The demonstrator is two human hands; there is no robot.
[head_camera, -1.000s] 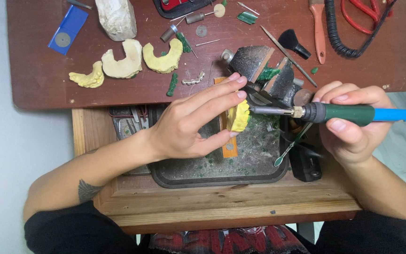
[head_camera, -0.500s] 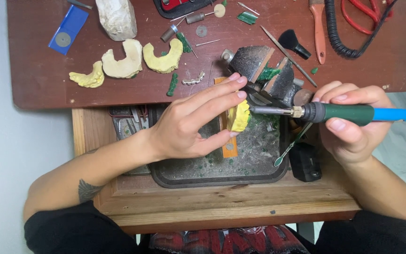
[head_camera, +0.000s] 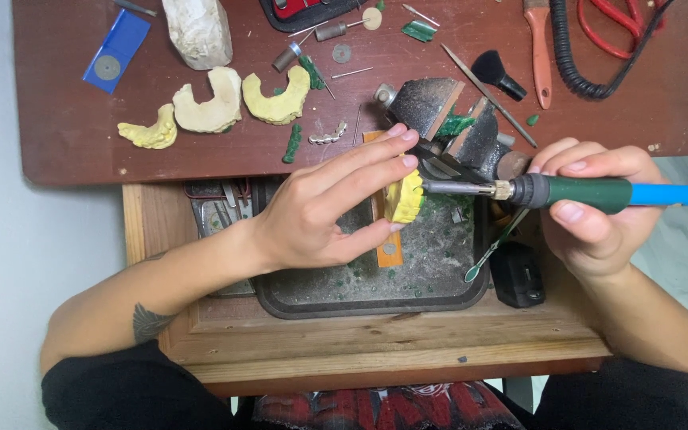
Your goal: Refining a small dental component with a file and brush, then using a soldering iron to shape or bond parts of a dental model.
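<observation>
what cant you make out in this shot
Head view only:
- Iron tip: its contact with the yellow dental cast is too small to tell.
- Cast's far side: hidden behind the left hand.
- Blue handle end: cut off by the right edge, past the right hand.
- Red scissors: cut by the top edge.

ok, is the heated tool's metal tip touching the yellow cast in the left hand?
Touching. In the head view the tool in the right hand runs its metal tip to the edge of the yellow cast held by the left hand, no gap visible.
</observation>
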